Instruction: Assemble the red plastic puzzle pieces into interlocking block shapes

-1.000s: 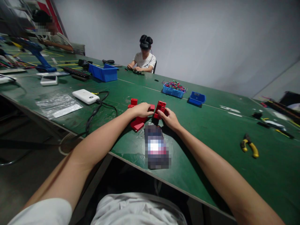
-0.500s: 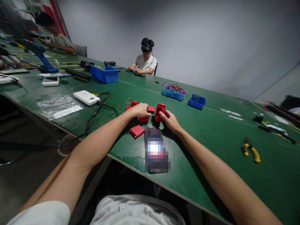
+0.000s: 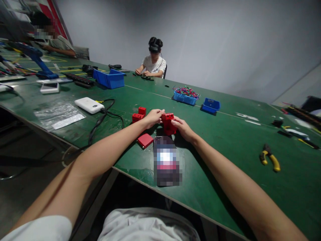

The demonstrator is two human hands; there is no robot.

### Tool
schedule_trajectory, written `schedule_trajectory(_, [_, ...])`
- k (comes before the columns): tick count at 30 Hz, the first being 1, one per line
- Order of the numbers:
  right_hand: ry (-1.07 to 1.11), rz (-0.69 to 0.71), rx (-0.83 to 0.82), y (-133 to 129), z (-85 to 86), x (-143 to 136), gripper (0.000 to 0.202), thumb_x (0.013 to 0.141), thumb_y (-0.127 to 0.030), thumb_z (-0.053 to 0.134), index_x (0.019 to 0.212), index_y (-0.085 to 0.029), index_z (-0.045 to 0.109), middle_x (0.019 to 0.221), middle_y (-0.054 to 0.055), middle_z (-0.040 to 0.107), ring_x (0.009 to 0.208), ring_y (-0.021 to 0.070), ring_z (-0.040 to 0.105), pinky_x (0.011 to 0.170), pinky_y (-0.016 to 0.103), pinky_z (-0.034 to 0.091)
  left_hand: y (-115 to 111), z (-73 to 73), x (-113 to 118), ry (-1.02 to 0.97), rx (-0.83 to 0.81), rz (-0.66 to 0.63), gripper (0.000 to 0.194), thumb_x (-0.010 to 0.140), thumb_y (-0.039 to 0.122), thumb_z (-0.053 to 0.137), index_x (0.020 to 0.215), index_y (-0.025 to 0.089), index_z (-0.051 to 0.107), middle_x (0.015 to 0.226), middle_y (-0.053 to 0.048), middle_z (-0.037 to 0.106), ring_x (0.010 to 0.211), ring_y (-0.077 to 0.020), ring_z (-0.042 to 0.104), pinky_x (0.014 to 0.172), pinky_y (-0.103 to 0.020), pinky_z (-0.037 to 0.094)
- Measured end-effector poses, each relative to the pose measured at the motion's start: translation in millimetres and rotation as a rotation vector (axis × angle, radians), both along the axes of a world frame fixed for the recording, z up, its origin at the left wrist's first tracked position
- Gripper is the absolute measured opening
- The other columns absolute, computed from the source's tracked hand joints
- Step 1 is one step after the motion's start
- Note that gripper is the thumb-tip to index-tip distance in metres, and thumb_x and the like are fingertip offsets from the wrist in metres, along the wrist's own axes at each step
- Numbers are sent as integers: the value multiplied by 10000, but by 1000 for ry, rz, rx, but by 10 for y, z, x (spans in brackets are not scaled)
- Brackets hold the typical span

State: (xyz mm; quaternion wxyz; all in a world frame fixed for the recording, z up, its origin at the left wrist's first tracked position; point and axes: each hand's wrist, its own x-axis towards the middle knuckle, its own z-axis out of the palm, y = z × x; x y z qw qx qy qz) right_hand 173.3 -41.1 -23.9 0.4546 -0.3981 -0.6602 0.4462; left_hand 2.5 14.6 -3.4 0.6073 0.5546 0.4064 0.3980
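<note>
Between my two hands stands a red block assembly [image 3: 169, 124] with small dark holes in its top face. My right hand [image 3: 183, 129] grips its right side, thumb pressed on the near face. My left hand [image 3: 153, 118] has its fingers closed at the upper left of the same red piece; its fingertips are partly hidden. Left of that hand, more red blocks [image 3: 137, 116] lie in a small group on the green table. A flat red square piece [image 3: 145, 141] rests nearer to me, beside a phone [image 3: 167, 160] with a lit, blurred screen.
A white power bank [image 3: 89, 105] with a black cable lies left, near a clear plastic bag [image 3: 59, 115]. Farther off are a blue bin [image 3: 109, 79], a bin of coloured wires [image 3: 185, 96] and a small blue bin [image 3: 211, 105]. Yellow-handled pliers [image 3: 269, 158] lie right. Two people sit beyond.
My left hand has moved slightly right, bringing the red block it held up against the one in my right hand. The red pieces now look joined or touching. The view has shifted slightly.
</note>
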Motion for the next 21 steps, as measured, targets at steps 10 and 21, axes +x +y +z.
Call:
schedule_trajectory(10, [-16,25,35,-124,132,-97,418,765,-495,650,1084,-225,663,1086,42,688,1004,206,617,924,351,457,-95,63,-67,77,209,-297,616,758,676,528,1083,157,589,1018,-78,647,909,-189,605,781,-308,485])
schedule_trajectory(21, [-183,4,189,-99,116,-61,482,752,-556,639,1138,-267,654,1255,49,583,1202,236,498,1079,421,342,-72,73,-117,128,453,-341,545,705,457,686,1112,116,565,1089,-110,637,969,-197,602,890,-346,455])
